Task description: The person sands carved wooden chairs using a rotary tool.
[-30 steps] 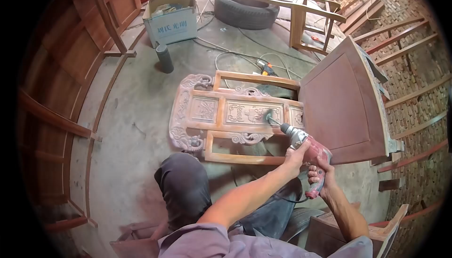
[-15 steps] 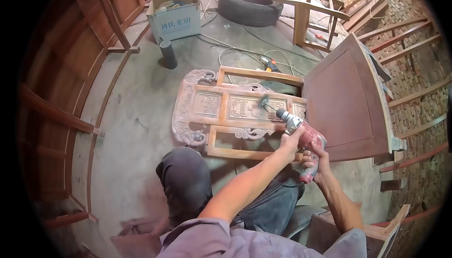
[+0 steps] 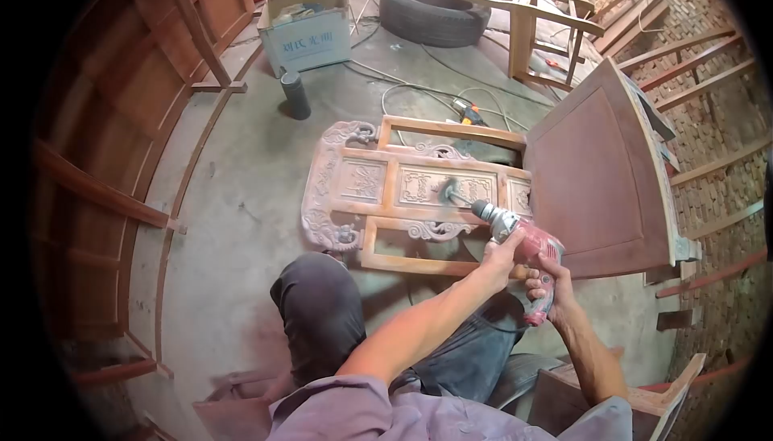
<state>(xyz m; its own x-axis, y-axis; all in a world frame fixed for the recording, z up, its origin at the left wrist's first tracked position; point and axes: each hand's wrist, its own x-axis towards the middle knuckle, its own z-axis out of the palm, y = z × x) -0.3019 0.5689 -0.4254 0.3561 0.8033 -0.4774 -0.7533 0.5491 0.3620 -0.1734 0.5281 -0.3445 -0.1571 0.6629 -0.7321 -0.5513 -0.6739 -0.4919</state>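
Note:
A red power drill is held in both hands, its chuck pointing up and left. My left hand is closed around the front of its body, behind the grey gearcase. Around the rear handle wraps my right hand. A blurred, dark round brush on the drill's shaft is right at the carved middle panel of a wooden chair back. The chair lies on its back on the floor, with its seat standing upright at the right. Scrollwork edges the panel on both sides.
An orange and black power tool lies among cables beyond the chair. Farther off are a dark cylinder, a cardboard box and a tire with a wooden chair frame on it. Wooden furniture lines the left side.
The brush has shifted slightly left and toward me across the carved panel, with both hands still on the drill. The whole view has shifted a little.

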